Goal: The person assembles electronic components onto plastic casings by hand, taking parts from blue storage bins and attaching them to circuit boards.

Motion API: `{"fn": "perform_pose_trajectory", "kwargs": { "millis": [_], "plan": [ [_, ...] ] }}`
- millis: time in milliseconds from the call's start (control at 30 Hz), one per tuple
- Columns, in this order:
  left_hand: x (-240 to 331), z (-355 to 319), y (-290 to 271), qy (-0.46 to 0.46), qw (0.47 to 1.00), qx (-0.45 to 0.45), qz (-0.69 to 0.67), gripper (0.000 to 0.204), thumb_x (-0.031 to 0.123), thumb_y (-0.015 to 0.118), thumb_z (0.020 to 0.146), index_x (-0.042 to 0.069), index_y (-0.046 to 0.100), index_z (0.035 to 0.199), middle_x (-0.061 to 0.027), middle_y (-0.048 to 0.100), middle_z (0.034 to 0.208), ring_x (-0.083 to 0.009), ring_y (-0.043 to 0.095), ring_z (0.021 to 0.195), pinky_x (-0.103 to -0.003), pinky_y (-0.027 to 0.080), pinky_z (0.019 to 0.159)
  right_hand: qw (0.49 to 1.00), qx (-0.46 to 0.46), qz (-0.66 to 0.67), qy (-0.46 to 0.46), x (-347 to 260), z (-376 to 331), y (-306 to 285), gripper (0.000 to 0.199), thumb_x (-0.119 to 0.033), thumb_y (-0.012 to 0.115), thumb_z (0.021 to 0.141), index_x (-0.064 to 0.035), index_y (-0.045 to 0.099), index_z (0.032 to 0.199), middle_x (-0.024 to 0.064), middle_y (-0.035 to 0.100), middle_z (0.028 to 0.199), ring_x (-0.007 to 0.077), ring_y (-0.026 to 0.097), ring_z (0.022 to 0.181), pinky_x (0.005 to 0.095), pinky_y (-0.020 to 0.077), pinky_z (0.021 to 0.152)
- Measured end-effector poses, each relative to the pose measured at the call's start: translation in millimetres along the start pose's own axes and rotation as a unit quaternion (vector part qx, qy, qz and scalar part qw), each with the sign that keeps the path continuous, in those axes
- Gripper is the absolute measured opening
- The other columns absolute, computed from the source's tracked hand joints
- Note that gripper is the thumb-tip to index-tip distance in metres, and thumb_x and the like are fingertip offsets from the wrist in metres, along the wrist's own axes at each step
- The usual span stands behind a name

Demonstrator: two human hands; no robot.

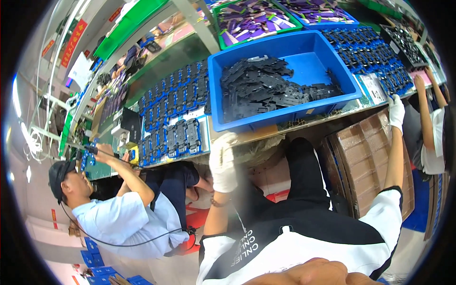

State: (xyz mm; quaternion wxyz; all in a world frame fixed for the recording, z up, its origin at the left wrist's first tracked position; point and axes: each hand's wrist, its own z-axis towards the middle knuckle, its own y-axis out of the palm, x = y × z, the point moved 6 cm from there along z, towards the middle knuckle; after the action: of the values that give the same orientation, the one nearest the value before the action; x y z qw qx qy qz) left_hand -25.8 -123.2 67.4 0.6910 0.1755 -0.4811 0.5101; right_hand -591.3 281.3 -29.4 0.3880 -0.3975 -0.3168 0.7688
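Observation:
My left hand [223, 164], in a white glove, is raised at the bench edge beside the near left corner of a blue bin [285, 121]. Its fingers point up, loosely bent, and I see nothing in them. Inside the bin lies a heap of flat black plastic parts [259, 85]. My right hand [395, 114], gloved too, reaches far out to the right. Its fingertips are at the bench edge, close to a tray of blue and black parts [396, 78]; their grip is too small to make out.
Rows of black and blue parts [178, 135] stand left of the bin. Behind it are crates of purple and white pieces [256, 21]. Stacked brown trays [368, 156] lean below the bench. A co-worker [123, 213] sits at left; another person's arms [425, 109] show at right.

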Motion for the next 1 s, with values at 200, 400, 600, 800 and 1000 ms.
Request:
{"fn": "perform_pose_trajectory", "kwargs": {
  "millis": [200,400,600,800,1000],
  "plan": [
    [-22,-35,38,-0.210,0.875,-0.076,-0.430,0.040,0.019,0.051,0.097,-0.002,0.046,0.130,-0.0160,0.056,0.124,-0.0270,0.055,0.115,-0.038,0.040,0.104,0.985,0.052,0.107,-0.126,-99,-28,-71,0.023,-0.018,0.065,0.090,-0.0017,0.060,0.105,0.0117,0.065,0.088,0.0218,0.062,0.074,0.0300,0.0489,0.067],
    [10,-31,108,-0.207,0.707,-0.168,-0.655,0.069,0.033,0.061,0.091,0.017,0.024,0.147,-0.0102,0.038,0.143,-0.0308,0.039,0.130,-0.047,0.035,0.108,0.899,-0.169,0.359,-0.188,-326,-130,-140,0.010,-0.003,0.067,0.085,-0.0029,0.062,0.094,0.0002,0.056,0.075,0.0042,0.049,0.059,0.0197,0.0404,0.052],
    [-4,-18,91,-0.296,0.670,0.046,-0.680,0.043,0.040,0.053,0.095,0.009,0.050,0.125,-0.0088,0.056,0.123,-0.0259,0.052,0.117,-0.047,0.042,0.099,0.752,-0.388,0.342,-0.410,-437,-211,-126,0.016,-0.015,0.070,0.079,-0.0062,0.065,0.092,0.0148,0.064,0.081,0.0319,0.063,0.073,0.0373,0.0505,0.066],
    [-18,-36,40,-0.313,0.636,0.130,-0.693,0.039,0.024,0.061,0.093,0.012,0.048,0.128,-0.0071,0.055,0.124,-0.0245,0.052,0.116,-0.049,0.042,0.103,0.842,-0.263,0.158,-0.443,-512,-126,-66,0.025,-0.025,0.063,0.085,-0.0033,0.062,0.097,0.0163,0.064,0.092,0.0347,0.061,0.088,0.0411,0.0483,0.074],
    [-17,-47,39,-0.350,0.586,0.100,-0.724,0.039,0.026,0.062,0.092,0.012,0.052,0.126,-0.0108,0.057,0.121,-0.0282,0.053,0.116,-0.048,0.039,0.105,0.842,-0.226,0.039,-0.489,-534,-72,51,0.033,-0.028,0.063,0.083,-0.0093,0.061,0.111,0.0183,0.065,0.098,0.0347,0.063,0.091,0.0426,0.0510,0.078]
  ]
}}
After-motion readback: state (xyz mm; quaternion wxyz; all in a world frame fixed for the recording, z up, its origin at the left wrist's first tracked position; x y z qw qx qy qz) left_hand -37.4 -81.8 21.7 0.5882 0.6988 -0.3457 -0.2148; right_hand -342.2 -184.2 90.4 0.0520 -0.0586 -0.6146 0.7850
